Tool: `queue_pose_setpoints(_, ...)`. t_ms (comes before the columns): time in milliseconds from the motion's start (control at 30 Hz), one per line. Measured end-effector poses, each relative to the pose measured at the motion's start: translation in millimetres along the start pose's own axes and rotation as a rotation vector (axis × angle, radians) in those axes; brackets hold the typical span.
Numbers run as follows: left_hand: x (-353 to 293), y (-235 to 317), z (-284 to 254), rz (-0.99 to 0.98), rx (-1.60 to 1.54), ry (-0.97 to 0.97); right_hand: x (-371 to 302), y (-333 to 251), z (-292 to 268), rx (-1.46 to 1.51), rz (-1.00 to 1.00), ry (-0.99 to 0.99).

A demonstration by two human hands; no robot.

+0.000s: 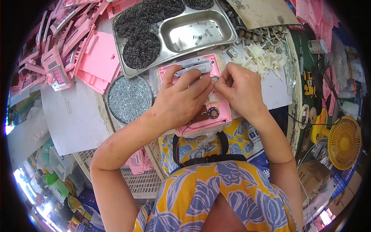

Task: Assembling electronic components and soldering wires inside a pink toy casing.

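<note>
Both hands work on a pink case point(216, 112) lying open, w/ its near edge at the surface's front edge, just above the person's lap. Left hand point(181, 98) lies across the case middle, fingers curled, fingertips pressing by a grey bar point(193, 66) at the case's far end; can't tell if it pinches anything. Right hand point(239, 87) comes in from the right side, thumb and forefinger pinched on sth tiny near the bar's right end, too small to name. The hands nearly touch at the fingertips. A round black part point(213, 112) and red wire show in the case's near half, uncovered.

Room is tight. Far side: steel tray point(228, 27) edge sits just beyond the case, w/ springs in its right compartment and dark wire coils point(141, 48) in the left. Left: a round dish of screws point(129, 98), rim just beside the left wrist. Right: heap of white plastic bits point(262, 58) near the right hand, then a bare white sheet point(278, 92) running to the surface's right edge. Far left: pile of pink parts point(69, 46), well apart. Bare grey board point(73, 120) left of the dish gives the most open room. Yellow fan point(344, 141) stands off the surface, right.
</note>
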State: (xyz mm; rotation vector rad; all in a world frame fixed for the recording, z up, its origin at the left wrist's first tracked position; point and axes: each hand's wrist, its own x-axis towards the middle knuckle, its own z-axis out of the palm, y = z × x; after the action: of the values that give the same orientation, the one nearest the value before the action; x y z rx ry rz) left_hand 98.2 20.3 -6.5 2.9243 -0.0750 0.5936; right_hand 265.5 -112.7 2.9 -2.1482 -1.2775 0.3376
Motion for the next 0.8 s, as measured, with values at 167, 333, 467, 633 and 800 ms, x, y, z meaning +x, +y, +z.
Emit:
queue_pose_setpoints(167,-0.9,0.5,2.2,-0.025,-0.009,-0.016,-2.1,-2.9,-8.9,0.086,0.058,-0.069)
queue_pose_setpoints(333,3.8,2.2,3.9,-0.034,-0.016,-0.008,-6.2,21.9,-20.1,0.521,0.277,-0.173)
queue_pose_setpoints(467,1.8,0.2,8.9,-0.02,-0.007,0.015,-5.6,22.9,-12.5,0.548,0.27,-0.179)
queue_pose_setpoints(633,5.5,3.0,4.9,-0.035,0.012,-0.024,-4.4,19.9,-13.0,0.553,0.278,-0.205)
queue_pose_setpoints(800,6.4,8.1,3.8,-0.034,0.07,-0.06,-15.1,-3.7,-17.5,0.213,0.138,-0.107)
